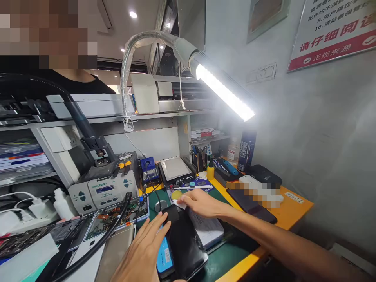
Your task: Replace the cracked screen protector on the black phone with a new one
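My left hand (143,248) has its fingers stretched out, with the fingertips against the edge of a glossy black case or device (186,244). Under those fingers shows a blue block with a label (165,258), partly covered by the hand. In a pinch, my right hand (202,201) grips a small white wipe (178,203) just beyond the far end of the black piece. Near it are a round yellow sponge-like pad (176,195) and a round silver tin (161,206). Below my right wrist lies a white box (207,227).
A lit lamp (225,92) hangs over the bench. A soldering station (102,192), its black hose, and a tray of small parts (117,217) stand left. At right lie a dark phone (251,205) and a small yellow bottle (210,171). A person (79,82) is behind the shelf.
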Available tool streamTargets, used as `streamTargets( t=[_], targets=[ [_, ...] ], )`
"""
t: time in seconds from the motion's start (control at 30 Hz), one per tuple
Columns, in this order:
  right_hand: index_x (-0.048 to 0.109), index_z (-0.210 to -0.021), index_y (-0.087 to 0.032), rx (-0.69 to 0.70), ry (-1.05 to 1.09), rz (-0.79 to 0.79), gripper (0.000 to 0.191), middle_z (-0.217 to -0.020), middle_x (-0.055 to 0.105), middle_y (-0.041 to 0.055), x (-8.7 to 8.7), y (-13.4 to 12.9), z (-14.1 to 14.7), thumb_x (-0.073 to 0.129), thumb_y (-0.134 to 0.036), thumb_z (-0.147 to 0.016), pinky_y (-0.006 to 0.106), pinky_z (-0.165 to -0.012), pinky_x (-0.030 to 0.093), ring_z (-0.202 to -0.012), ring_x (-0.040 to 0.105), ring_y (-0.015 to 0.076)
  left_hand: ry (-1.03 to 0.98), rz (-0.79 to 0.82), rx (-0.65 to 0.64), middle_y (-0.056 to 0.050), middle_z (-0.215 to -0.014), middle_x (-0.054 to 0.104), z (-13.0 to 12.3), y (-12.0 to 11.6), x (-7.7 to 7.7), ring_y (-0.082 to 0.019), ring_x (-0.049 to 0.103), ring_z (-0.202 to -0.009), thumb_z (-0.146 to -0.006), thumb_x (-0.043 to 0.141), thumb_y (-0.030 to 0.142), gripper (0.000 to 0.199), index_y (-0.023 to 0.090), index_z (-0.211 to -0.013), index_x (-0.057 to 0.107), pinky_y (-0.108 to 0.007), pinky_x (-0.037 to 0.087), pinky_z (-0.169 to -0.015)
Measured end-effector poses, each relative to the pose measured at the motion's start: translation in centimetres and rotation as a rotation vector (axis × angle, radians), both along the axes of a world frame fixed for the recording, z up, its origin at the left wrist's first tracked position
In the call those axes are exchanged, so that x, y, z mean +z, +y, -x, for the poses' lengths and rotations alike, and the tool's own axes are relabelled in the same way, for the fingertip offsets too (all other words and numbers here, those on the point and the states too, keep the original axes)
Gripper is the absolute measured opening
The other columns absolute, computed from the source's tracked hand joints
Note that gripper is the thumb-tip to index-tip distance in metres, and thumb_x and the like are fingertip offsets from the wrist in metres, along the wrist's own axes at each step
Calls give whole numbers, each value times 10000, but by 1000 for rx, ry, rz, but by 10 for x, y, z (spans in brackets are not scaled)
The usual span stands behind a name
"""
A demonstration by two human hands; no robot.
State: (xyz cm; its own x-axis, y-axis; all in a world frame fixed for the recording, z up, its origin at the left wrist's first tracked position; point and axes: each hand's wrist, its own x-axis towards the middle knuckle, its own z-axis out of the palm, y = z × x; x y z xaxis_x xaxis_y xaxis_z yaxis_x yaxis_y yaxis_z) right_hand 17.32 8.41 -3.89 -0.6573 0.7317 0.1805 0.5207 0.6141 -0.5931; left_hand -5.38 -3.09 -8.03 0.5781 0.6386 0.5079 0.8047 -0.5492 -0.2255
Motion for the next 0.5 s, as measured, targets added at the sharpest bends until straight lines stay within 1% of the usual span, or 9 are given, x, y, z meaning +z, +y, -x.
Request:
streamTargets(
  t=[0.07, 0.1, 0.13, 0.17, 0.23, 0.3, 0.37, 0.43, 0.5],
  targets=[
    [739, -1009, -150, 30, -12, -20, 424, -994, 766, 78, 5, -15, -9, 355, -326, -1052, 353, -920, 472, -955, 674, 241, 17, -34, -63, -218, -1389, 637, 3, 0, -9, -378, 636, -1253, -695, 658, 815, 973, 108, -1361, 591, -491, 540, -1036],
    [737, -1073, -165, 51, -23, -38, 404, -1082, 763, 84, 7, -26, -14, 366, -322, -1053, 389, -1006, 442, -1060, 664, 258, 27, -60, -88, -210, -1413, 618, 5, 1, -15, -366, 617, -1279, -741, 635, 794, 947, 111, -1393, 560, -495, 529, -1044],
    [724, -1155, -182, 72, -39, -68, 387, -1184, 745, 87, 9, -38, -20, 375, -315, -1054, 435, -1094, 383, -1187, 625, 277, 33, -116, -132, -198, -1420, 614, 7, 1, -21, -347, 616, -1283, -789, 605, 765, 898, 119, -1411, 540, -490, 541, -1024],
    [694, -1247, -200, 93, -58, -102, 382, -1292, 707, 85, 10, -50, -27, 380, -304, -1056, 485, -1170, 296, -1315, 552, 294, 49, -139, -135, -185, -1440, 598, 9, 2, -26, -333, 597, -1307, -842, 596, 695, 818, 130, -1429, 521, -496, 534, -1028],
    [584, -1421, -221, 123, -124, -200, 422, -1447, 609, 77, 9, -76, -40, 368, -284, -1064, 574, -1234, 146, -1478, 379, 316, 83, -154, -134, -178, -1452, 583, 10, 2, -31, -316, 582, -1325, -898, 579, 584, 709, 127, -1437, 514, -498, 527, -1032],
    [518, -1486, -234, 127, -166, -231, 444, -1494, 565, 67, 5, -93, -48, 363, -276, -1072, 594, -1249, 103, -1506, 335, 305, 135, -76, -124, -185, -1487, 542, 10, -2, -27, -315, 549, -1355, -911, 569, 518, 692, 102, -1459, 491, -497, 508, -1053],
    [515, -1490, -242, 110, -171, -253, 440, -1492, 565, 65, -1, -96, -50, 371, -275, -1076, 598, -1253, 116, -1502, 346, 300, 141, -18, -119, -178, -1509, 517, 8, -6, -20, -311, 529, -1374, -906, 575, 479, 687, 99, -1470, 482, -482, 487, -1077],
    [536, -1473, -239, 77, -161, -288, 431, -1484, 571, 68, -8, -84, -47, 375, -275, -1075, 617, -1241, 161, -1497, 353, 312, 100, -2, -116, -172, -1506, 523, 7, -9, -15, -317, 530, -1372, -891, 599, 461, 673, 111, -1459, 504, -471, 471, -1097],
    [553, -1458, -229, 44, -160, -312, 429, -1486, 568, 72, -12, -69, -42, 364, -276, -1077, 640, -1220, 209, -1492, 357, 329, 76, 14, -116, -171, -1507, 523, 8, -9, -15, -325, 528, -1372, -889, 607, 452, 662, 119, -1453, 515, -465, 461, -1110]
  ],
)
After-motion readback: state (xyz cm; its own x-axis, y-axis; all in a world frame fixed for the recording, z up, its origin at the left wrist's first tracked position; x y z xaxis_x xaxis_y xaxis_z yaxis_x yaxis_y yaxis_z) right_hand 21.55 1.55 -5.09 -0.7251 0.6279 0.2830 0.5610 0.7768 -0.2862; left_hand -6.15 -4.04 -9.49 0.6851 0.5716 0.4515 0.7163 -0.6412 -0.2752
